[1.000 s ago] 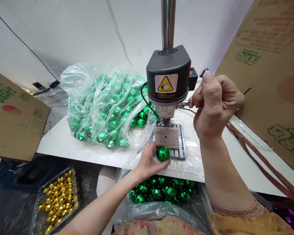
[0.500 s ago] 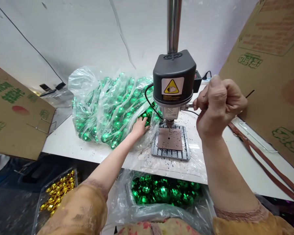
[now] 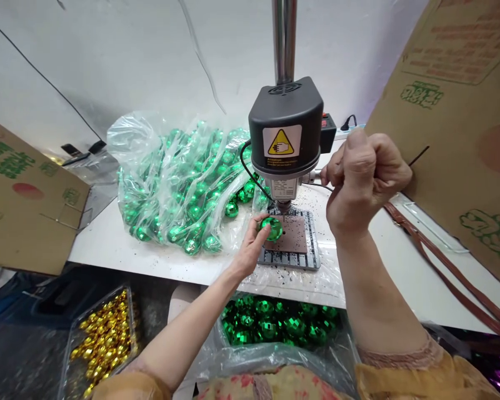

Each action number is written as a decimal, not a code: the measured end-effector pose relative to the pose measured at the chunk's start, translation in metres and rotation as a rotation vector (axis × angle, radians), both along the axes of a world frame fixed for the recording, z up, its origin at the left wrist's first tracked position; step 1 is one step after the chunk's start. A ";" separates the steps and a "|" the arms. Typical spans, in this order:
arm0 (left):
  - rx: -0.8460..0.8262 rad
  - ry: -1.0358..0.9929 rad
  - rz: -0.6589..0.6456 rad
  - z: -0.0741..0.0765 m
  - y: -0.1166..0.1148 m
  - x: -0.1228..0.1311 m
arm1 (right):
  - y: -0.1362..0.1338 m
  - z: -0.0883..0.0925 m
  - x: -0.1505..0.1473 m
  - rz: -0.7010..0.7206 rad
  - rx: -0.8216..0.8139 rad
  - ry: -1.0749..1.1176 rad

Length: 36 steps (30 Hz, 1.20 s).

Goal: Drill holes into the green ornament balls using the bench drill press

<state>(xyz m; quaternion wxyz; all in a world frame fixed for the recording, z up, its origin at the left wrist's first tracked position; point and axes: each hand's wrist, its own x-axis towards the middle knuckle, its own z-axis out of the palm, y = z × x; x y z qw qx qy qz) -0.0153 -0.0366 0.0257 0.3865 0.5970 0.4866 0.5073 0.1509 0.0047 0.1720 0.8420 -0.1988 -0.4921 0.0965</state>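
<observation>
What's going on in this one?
A person's left hand holds a green ball over the pad beneath the drill. The right hand is closed on the drill's handle. A bag of green balls lies on the table; more balls sit below its near edge.

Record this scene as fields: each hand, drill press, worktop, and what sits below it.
Left hand: holds a green ball at the brown pad
Right hand: closed around the side lever
Drill press: black head, yellow warning label
Worktop: clear bag of green balls
Below: more green balls in clear plastic; gold balls in a clear tray
</observation>
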 end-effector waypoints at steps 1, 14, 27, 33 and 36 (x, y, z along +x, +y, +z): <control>-0.015 -0.048 -0.012 -0.007 0.003 0.003 | 0.000 0.000 0.000 0.005 0.001 -0.005; 0.024 -0.024 -0.066 -0.027 0.036 0.008 | -0.003 -0.002 0.002 0.054 0.024 -0.021; 0.171 0.176 -0.122 -0.029 0.023 0.015 | -0.005 -0.005 0.004 0.068 -0.006 -0.053; 0.177 0.194 -0.136 -0.027 0.023 0.013 | -0.009 -0.005 0.004 0.083 0.007 -0.052; 0.181 0.190 -0.134 -0.027 0.023 0.014 | -0.008 -0.011 0.003 0.069 0.039 -0.047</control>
